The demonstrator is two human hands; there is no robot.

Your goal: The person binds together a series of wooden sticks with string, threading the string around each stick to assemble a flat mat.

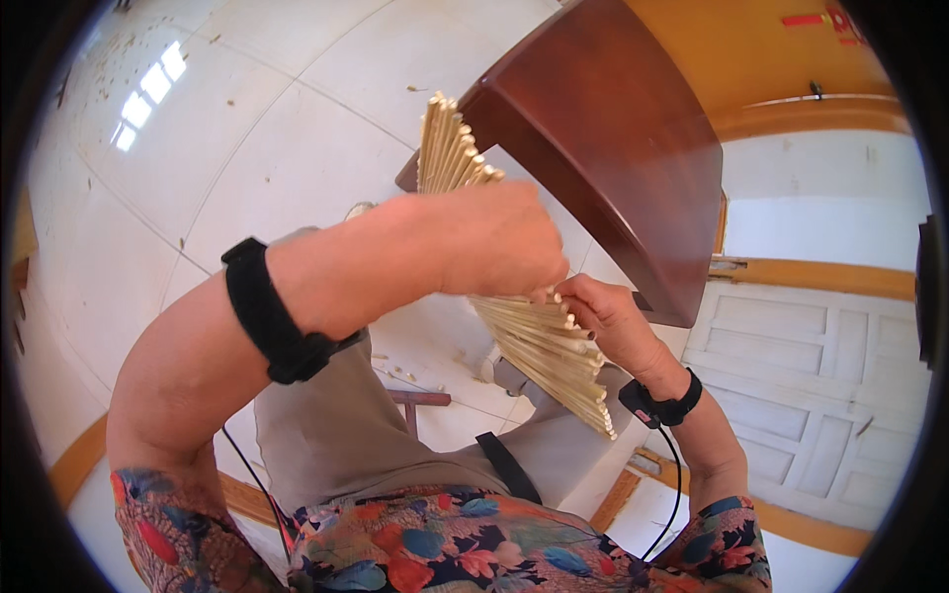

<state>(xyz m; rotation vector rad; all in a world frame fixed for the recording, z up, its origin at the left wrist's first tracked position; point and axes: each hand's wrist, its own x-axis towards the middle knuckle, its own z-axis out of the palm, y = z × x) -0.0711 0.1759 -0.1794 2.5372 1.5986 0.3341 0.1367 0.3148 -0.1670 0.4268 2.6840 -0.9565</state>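
A fanned bundle of pale bamboo sticks [450, 148] runs from upper middle down to the lower right, its cut ends [583, 381] showing near my lap. My left hand [494, 237] is closed around the middle of the bundle and hides that part. Just to the right and below, my right hand [613, 316] pinches the ends of some sticks with its fingers. Both wrists wear black bands; a thin cable runs from the right one.
A dark brown wooden chair [613, 138] stands just beyond the bundle. White floor tiles [247, 128] with scattered shavings spread to the left. A white panelled door [820, 395] and an orange wall [751, 49] lie to the right. My grey-trousered knees [336, 435] are below.
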